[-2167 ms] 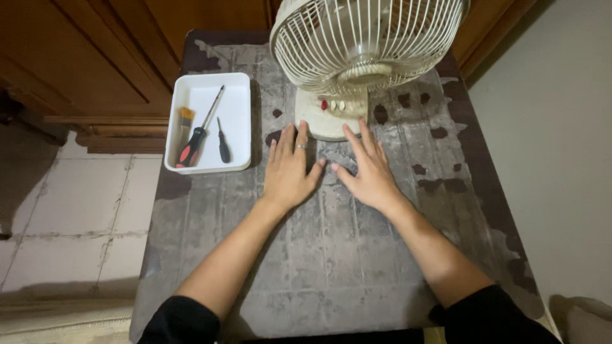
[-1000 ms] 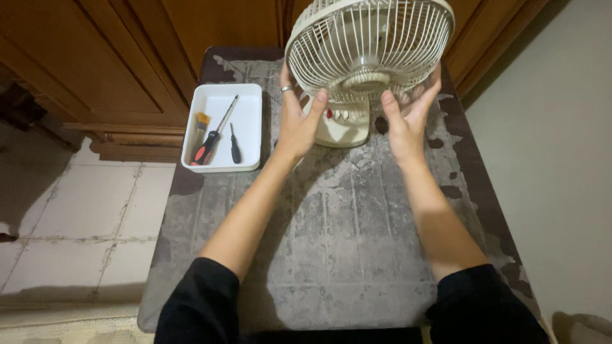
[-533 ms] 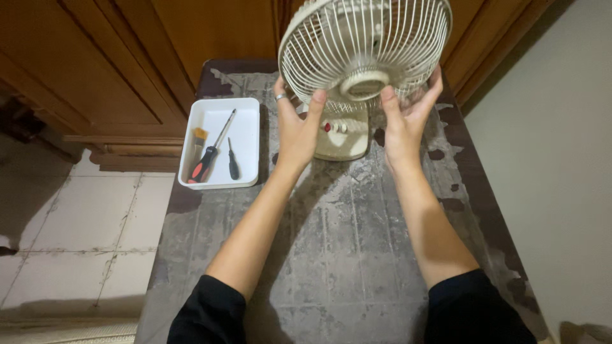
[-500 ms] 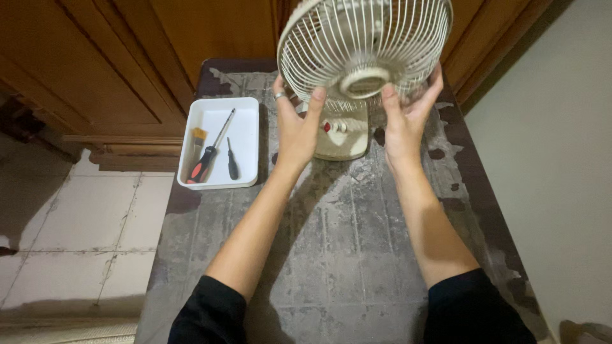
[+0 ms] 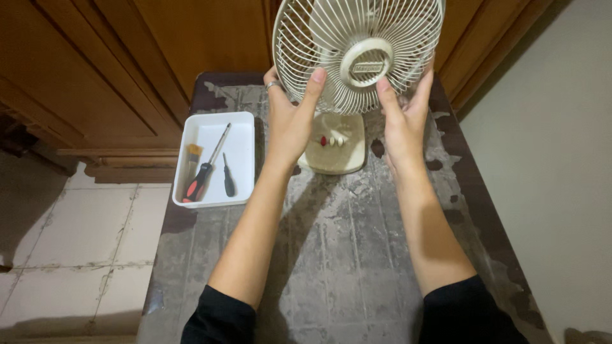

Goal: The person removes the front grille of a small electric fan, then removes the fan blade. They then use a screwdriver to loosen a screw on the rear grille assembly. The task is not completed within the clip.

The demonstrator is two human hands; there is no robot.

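Worn grey paint, flaking to dark patches, covers the small table (image 5: 344,255) that stands against brown wooden cabinet doors (image 5: 127,57), with pale floor tiles (image 5: 76,242) to its left and a plain wall (image 5: 548,159) to its right. At the table's far end stands a cream desk fan (image 5: 357,57), its round wire guard (image 5: 408,38) facing the camera and its base (image 5: 333,143) resting on the tabletop, showing a row of small buttons, one red and the others pale. Both hands grip the lower part of the guard: the left hand (image 5: 290,114), wearing a ring, is curled around the guard's lower left edge with the thumb pressed on the front wires, and the right hand (image 5: 401,118) clasps the lower right edge the same way, thumb on the front and fingers behind. Left of the fan's base, near the table's left edge, lies a white rectangular tray (image 5: 245,185). Inside it are a red-and-black screwdriver (image 5: 204,169), a smaller black screwdriver (image 5: 227,178) just beside it, and a small brush (image 5: 190,156) along the tray's left wall.
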